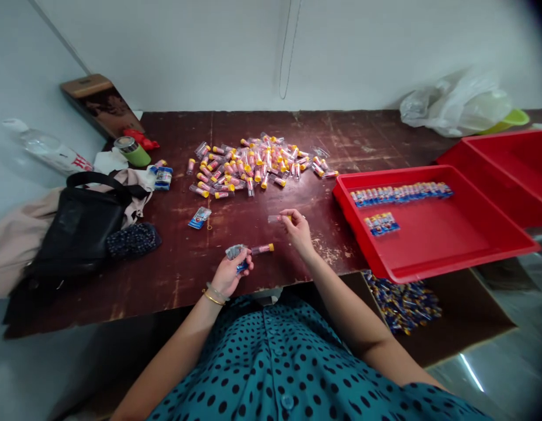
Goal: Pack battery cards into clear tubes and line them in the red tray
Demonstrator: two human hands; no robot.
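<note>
My left hand (pixel 230 273), a bangle at its wrist, is closed on several small blue-and-clear plastic packets (pixel 236 252). A yellow-capped clear tube (pixel 262 249) extends right from its fingertips; I cannot tell whether it is held or lies on the table. My right hand (pixel 299 234) pinches another clear tube (pixel 275 218) just above the table, its yellow end mostly covered by the fingers. Behind both hands lies a loose pile of yellow-capped tubes (pixel 253 164) with pink contents. A single blue-and-clear packet (pixel 199 217) lies flat to the left.
A red tray (pixel 432 234) at right holds rows of blue-labelled tubes (pixel 402 193). Below it, a cardboard box (pixel 468 316) contains many more. At left are a black bag (pixel 80 228), a green jar (pixel 133 151) and a bottle (pixel 47 146). A plastic bag (pixel 455 108) sits back right.
</note>
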